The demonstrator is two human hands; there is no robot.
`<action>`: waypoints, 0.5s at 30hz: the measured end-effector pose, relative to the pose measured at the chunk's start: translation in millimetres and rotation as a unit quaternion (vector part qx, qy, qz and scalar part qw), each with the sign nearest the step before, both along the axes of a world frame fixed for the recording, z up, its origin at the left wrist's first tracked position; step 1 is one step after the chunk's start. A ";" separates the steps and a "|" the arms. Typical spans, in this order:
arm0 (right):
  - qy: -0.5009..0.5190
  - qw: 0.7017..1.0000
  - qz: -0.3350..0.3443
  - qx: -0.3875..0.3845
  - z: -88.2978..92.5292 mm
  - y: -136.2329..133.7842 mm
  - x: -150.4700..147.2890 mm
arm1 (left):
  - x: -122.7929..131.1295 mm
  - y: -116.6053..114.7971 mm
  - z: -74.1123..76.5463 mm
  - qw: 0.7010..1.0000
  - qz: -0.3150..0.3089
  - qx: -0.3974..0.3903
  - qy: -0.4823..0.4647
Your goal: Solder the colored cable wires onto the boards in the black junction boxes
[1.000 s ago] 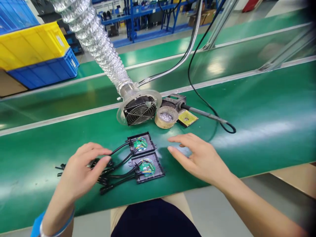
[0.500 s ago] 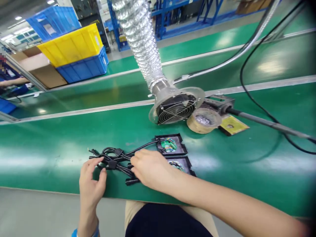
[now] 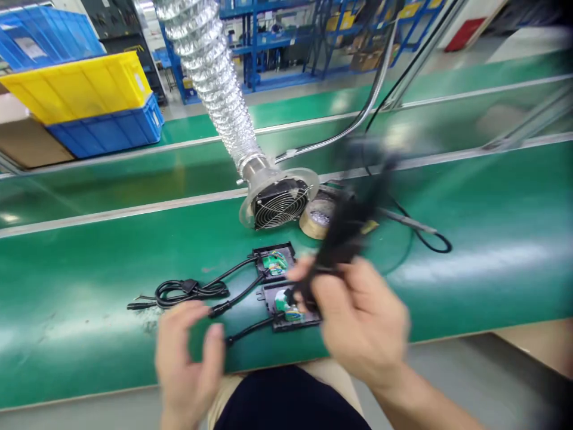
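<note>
My right hand (image 3: 358,322) is closed around a black cable bundle (image 3: 344,233), raised above the bench and smeared by motion. Beneath and beside it lies an open black plastic case (image 3: 298,325) holding a green circuit board and coloured wires; a short black lead with a plug runs left from it. Behind is a second open case (image 3: 280,260) with a similar board. A coiled black cable (image 3: 192,289) with a square black block lies to its left. My left hand (image 3: 192,352), fingers and thumb apart, is empty near the black plug (image 3: 217,310).
A fan hood (image 3: 282,206) on a silver duct (image 3: 215,77) hangs over the bench. Behind the raised cable stands a round tub (image 3: 316,218). A soldering-iron-like rod (image 3: 409,222) lies at right. Stacked yellow and blue crates (image 3: 85,83) stand back left.
My right hand has lifted a black cable bundle off the bench and moved right. One coiled cable stays on the bench. My left hand has come away from the cables. The view has shifted right.
</note>
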State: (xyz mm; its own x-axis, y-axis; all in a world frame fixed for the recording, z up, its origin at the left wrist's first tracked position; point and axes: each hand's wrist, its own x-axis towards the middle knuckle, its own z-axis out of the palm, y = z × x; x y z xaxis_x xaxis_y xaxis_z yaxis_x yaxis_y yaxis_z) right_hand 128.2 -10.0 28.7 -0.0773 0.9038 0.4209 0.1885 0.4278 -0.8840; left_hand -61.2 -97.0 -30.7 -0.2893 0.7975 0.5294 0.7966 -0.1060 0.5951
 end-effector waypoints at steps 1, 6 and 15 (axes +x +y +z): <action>0.070 0.996 -0.049 -0.028 -4.8 -6.1 20.2 | 19.9 9.1 3.5 0.995 -0.092 -0.042 0.023; 0.091 0.964 -0.216 -0.128 -54.9 -26.5 121.6 | 79.1 49.9 -3.7 0.934 -0.289 -0.159 0.134; -0.364 0.911 -0.080 0.175 -70.5 0.6 124.3 | 73.7 60.5 -8.7 0.916 -0.294 -0.178 0.206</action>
State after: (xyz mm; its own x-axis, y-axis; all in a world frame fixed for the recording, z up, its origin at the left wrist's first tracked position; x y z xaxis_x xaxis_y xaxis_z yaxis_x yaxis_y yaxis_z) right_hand 252.5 -9.4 -41.8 -0.3304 0.7485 0.5750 0.7551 0.5751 -0.3147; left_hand 12.4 -36.4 -39.4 0.4111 0.8949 0.1734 0.8291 -0.4462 0.3368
